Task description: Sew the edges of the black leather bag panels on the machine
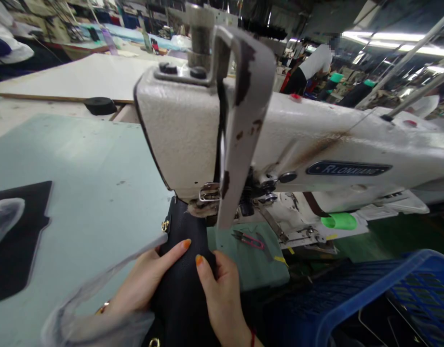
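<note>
A black textured bag piece [181, 289] with small gold hardware [165, 225] lies under the head of a white industrial sewing machine [193, 130]. My left hand [145, 279] presses flat on its left side, index finger stretched toward the needle area. My right hand [222, 294] rests on its right side, fingers laid along the material. A clear plastic wrap [95, 313] hangs around my left wrist and the bag's lower end. The needle itself is hidden behind the machine head.
A pale green table [91, 193] carries a black flat cutout [15, 241] at the left. Pink thread snips [248, 239] lie beside the machine bed. A blue plastic crate [370, 299] stands at lower right. Another person [316, 62] works in the background.
</note>
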The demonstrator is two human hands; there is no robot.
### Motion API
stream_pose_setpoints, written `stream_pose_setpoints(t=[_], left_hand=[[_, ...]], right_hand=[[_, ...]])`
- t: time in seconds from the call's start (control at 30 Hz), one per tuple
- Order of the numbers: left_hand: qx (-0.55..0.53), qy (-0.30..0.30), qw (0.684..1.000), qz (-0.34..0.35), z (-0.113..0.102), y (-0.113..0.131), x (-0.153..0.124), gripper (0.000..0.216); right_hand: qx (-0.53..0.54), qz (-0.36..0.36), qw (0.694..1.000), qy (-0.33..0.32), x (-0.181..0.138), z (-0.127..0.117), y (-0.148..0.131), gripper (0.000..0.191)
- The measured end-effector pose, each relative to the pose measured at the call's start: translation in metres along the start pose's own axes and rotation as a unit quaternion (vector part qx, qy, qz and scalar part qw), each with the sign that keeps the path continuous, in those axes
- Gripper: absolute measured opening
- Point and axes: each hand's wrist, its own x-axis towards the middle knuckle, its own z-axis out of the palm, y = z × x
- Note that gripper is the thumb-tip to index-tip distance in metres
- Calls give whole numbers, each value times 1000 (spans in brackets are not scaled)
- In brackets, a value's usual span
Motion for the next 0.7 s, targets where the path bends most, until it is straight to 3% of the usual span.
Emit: stream_pose_setpoints(t=[0.53,0.7], left_hand=[[44,3,991,123,3,30,24,42],[67,-6,984,162,2,39,35,41]], right_hand=[[57,-17,998,-30,33,2,-17,32],[33,-60,998,-7,42,2,-25,28]])
